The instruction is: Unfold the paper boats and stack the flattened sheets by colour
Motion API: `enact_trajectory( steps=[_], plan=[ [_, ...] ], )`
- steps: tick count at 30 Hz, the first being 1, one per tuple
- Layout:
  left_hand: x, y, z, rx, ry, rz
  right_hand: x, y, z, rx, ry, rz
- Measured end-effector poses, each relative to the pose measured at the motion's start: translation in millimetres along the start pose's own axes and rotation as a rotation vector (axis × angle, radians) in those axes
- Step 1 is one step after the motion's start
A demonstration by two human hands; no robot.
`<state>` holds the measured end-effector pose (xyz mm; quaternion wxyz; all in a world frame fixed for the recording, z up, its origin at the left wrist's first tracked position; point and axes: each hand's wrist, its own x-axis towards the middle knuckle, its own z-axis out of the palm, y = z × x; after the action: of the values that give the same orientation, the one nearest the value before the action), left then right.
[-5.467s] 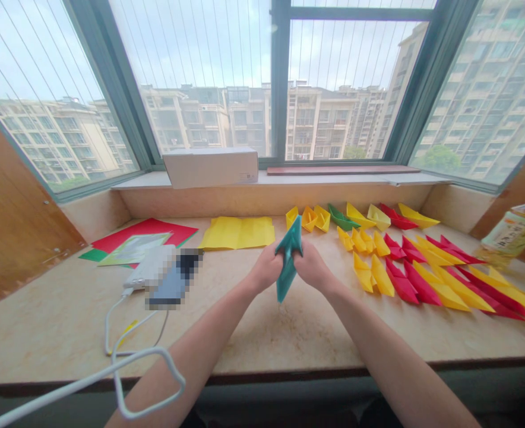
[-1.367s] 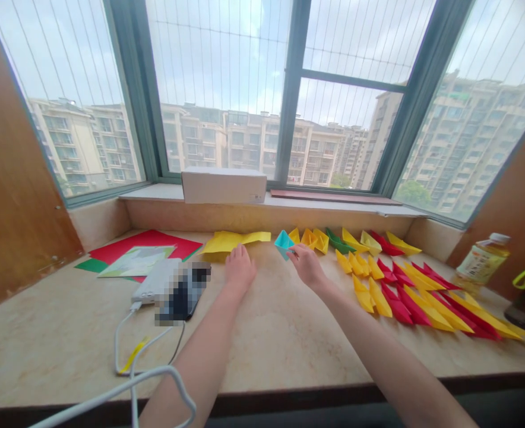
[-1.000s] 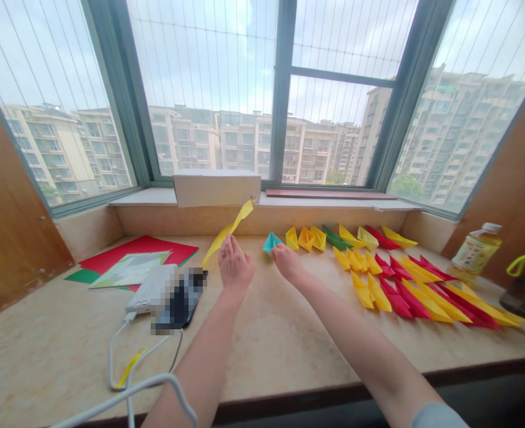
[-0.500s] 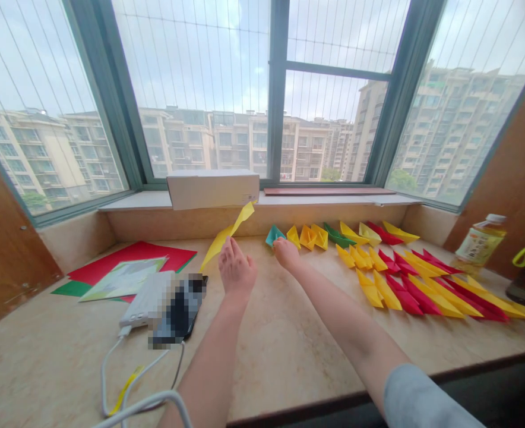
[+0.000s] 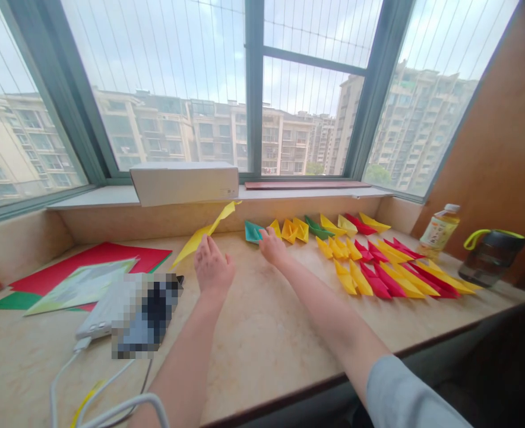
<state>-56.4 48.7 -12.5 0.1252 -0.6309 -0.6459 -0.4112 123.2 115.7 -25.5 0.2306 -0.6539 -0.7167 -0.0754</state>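
By the fingers of the right hand (image 5: 273,245), their grip unclear, the blue boat (image 5: 253,232) is touched at ten o'clock; the yellow sheet (image 5: 194,241) is held raised by the left hand (image 5: 214,270). Other boats (image 5: 377,282) are lined up at the right hand's three o'clock.

- End boat (image 5: 252,232) is teal, sheet (image 5: 204,235) yellow
- Other boats (image 5: 375,282) are yellow, orange, red or green
- Paper stack (image 5: 120,254) shows red and green
- Card (image 5: 82,285) is pale green and white, pattern blurred
- Power bank (image 5: 104,309), cable (image 5: 138,399) and box (image 5: 184,185) are white
- Bench (image 5: 262,327) is mottled beige
- Bottle (image 5: 439,230) is yellowish, its cap (image 5: 452,208) white
- Flask (image 5: 494,255) is dark, its strap (image 5: 466,241) lime
- Window frame (image 5: 254,89) is grey-green
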Motion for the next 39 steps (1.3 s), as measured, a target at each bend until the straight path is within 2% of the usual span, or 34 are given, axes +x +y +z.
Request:
enact_trajectory(
  steps=[3, 7, 14, 22, 32, 39],
  plan=[
    [-0.8, -1.6, 1.1, 0.015, 0.007, 0.0, -12.7, 8.9, -1.3, 0.011, 0.048, 0.022],
    [-2.0, -1.9, 1.0, 0.039, 0.009, 0.002, -21.7, 24.5, -1.8, 0.007, 0.079, 0.123],
    [-2.0, -1.9, 0.8, 0.044, 0.001, 0.004, -17.6, 33.4, 3.2, 0.009, 0.034, 0.188],
    [-2.2, -1.2, 1.7, 0.069, -0.001, 0.024, -5.0, 38.5, 15.0, -0.015, 0.035, 0.088],
    [-2.6, -1.3, 1.7, 0.081, 0.007, 0.048, -5.7, 34.6, 9.4, -0.107, 0.047, -0.072],
    [-3.2, 0.0, 0.8, 0.052, 0.008, 0.038, -6.4, 36.0, 7.0, -0.135, 0.07, -0.049]
  ],
)
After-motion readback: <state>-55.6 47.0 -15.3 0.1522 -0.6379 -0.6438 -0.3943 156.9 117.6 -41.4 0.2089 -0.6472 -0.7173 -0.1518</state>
